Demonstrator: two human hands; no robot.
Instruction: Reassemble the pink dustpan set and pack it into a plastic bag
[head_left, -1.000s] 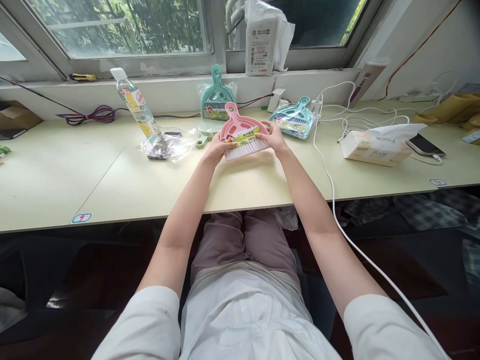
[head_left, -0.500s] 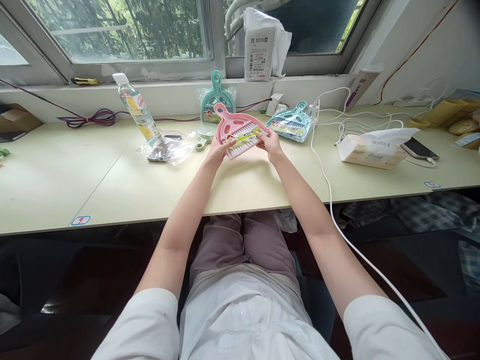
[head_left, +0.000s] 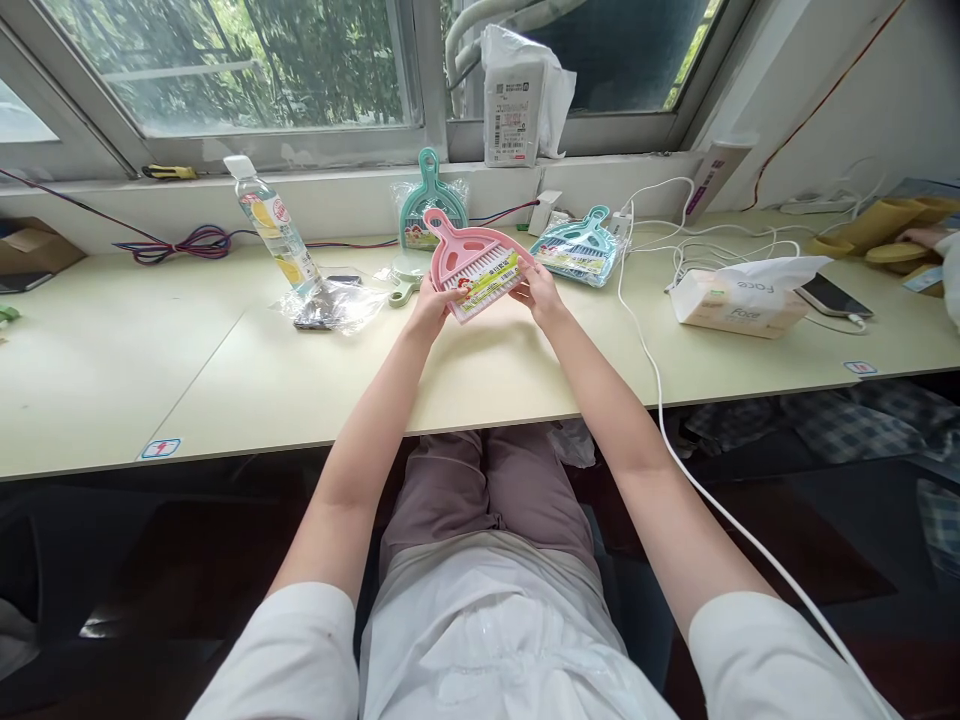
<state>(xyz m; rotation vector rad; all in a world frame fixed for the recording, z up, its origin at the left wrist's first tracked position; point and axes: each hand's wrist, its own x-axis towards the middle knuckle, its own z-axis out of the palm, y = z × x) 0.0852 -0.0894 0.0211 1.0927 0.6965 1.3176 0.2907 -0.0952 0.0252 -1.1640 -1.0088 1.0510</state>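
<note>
A pink mini dustpan with a white brush and a yellow label (head_left: 472,262) is held above the pale desk (head_left: 225,370), its handle pointing up and to the left. My left hand (head_left: 427,303) grips its lower left edge. My right hand (head_left: 538,288) grips its right edge. Both hands have fingers curled round the dustpan set.
A teal dustpan set in wrap (head_left: 427,205) leans on the wall behind; another teal dustpan set (head_left: 581,250) lies to the right. A tilted water bottle (head_left: 274,228) and crumpled clear plastic (head_left: 334,300) are left. A tissue pack (head_left: 742,298), white cables (head_left: 660,370) and a phone (head_left: 832,295) lie right.
The pink dustpan set has tilted counter-clockwise and lifted slightly in both hands. The camera has shifted a little.
</note>
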